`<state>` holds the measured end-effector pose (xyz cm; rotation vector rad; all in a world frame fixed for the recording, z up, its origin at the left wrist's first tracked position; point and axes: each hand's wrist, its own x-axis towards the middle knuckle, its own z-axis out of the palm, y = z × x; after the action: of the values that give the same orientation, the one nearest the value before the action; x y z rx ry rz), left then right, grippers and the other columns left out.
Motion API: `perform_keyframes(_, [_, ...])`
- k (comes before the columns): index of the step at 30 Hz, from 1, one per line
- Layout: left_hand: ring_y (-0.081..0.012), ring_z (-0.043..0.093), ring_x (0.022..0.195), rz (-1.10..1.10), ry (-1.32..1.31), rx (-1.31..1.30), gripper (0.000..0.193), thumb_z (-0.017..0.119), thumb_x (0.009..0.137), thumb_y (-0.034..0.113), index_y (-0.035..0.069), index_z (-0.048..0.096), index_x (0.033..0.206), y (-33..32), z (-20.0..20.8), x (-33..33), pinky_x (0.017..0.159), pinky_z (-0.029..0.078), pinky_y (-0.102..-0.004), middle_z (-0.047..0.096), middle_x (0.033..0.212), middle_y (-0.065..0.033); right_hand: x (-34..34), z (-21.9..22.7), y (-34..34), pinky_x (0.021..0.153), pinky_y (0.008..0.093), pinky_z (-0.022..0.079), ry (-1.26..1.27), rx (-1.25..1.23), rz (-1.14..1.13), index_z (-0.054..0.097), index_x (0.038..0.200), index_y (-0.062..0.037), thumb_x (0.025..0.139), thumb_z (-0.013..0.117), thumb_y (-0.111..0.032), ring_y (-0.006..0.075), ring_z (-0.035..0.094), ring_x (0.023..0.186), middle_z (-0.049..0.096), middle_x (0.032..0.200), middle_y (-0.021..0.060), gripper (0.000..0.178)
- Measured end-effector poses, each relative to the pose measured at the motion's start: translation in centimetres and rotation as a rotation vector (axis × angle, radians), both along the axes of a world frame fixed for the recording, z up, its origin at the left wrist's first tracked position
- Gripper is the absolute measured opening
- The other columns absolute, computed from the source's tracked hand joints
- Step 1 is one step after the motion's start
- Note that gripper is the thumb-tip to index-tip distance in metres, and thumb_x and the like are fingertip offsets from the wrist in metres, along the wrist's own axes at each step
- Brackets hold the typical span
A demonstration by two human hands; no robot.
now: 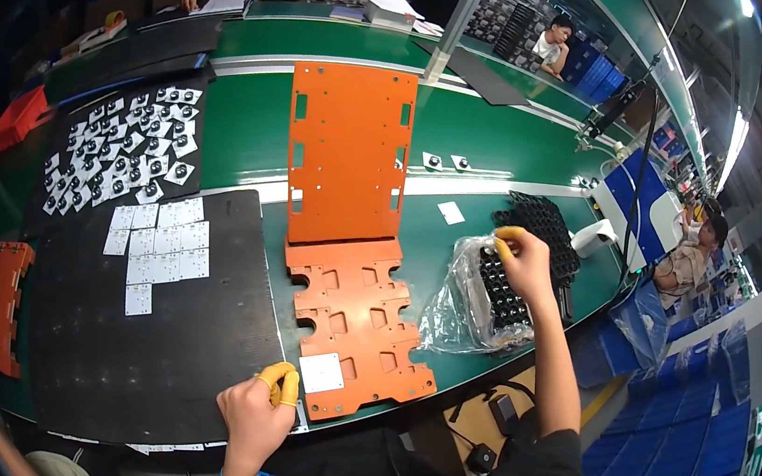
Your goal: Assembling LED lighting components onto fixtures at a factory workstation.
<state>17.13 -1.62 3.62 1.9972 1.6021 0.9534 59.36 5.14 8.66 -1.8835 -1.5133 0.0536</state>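
My left hand (257, 417), with yellow finger covers and a blue wristband, is closed beside the near left corner of an orange fixture plate (358, 315). Anything between its fingers is hidden. Just right of those fingers, a white square board (321, 373) lies in the plate's corner. My right hand (526, 262), also in yellow finger covers, is at the top of a clear plastic bag (452, 317). Its thumb and fingers are pinched together; what they hold is too small to tell. Rows of small black parts (499, 289) show in the bag's opening.
An orange lid (348, 154) stands upright behind the plate. White boards (168, 247) lie on a black mat (90, 318), beyond them several boards with black parts (123, 152). Black trays (546, 233) are piled behind the bag. An orange block (5, 308) sits far left. Other people sit across the bench.
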Motion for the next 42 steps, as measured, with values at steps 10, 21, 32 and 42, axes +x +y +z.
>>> perform_keyframes(10, [-0.0337, 0.057, 0.051, -0.022, -0.044, 0.056, 0.013, 0.07, 0.08, 0.012, 0.002, 0.073, 0.088, -0.1, 0.3, 0.2, 0.05, 0.042, -0.0383, 0.058, 0.058, -0.0171, 0.8, -5.7, -0.9, 0.065, 0.0453, 0.048, -0.315, 0.024, -0.113, 0.066, 0.097, -0.0001, 0.083, 0.072, -0.018, 0.0368, 0.062, 0.075, 0.063, 0.083, 0.0172, 0.023])
perform_keyframes(21, [-0.0289, 0.059, 0.051, -0.022, -0.022, -0.001, 0.014, 0.07, 0.082, 0.02, 0.009, 0.074, 0.089, 0.0, -0.5, -0.1, 0.049, 0.041, -0.0386, 0.06, 0.058, -0.0082, 0.3, -6.1, -0.3, 0.061, 0.0427, 0.048, -0.208, 0.232, -0.115, 0.062, 0.089, 0.0033, 0.085, 0.07, -0.014, 0.0344, 0.06, 0.065, 0.063, 0.075, 0.0169, 0.019])
perform_keyframes(32, [-0.0213, 0.053, 0.048, -0.091, -0.242, -0.278, 0.023, 0.071, 0.082, 0.014, 0.001, 0.071, 0.101, 0.5, 2.6, -2.3, 0.051, 0.043, -0.0345, 0.06, 0.065, -0.0132, -0.3, -5.6, -0.6, 0.065, 0.0433, 0.049, -0.286, 0.084, -0.121, 0.065, 0.094, 0.0024, 0.085, 0.066, -0.013, 0.0364, 0.062, 0.071, 0.064, 0.081, 0.0195, 0.018])
perform_keyframes(42, [-0.0459, 0.023, 0.142, 0.071, 0.621, 0.037, 0.063, 0.054, 0.095, 0.033, -0.006, 0.041, 0.142, 7.4, -0.6, -3.7, 0.115, 0.025, -0.0522, 0.043, 0.143, -0.0271, -0.3, -6.4, -1.1, 0.061, 0.0363, 0.046, -0.207, 0.127, -0.156, 0.066, 0.094, 0.0022, 0.085, 0.07, -0.015, 0.0245, 0.056, 0.063, 0.061, 0.075, 0.013, 0.02])
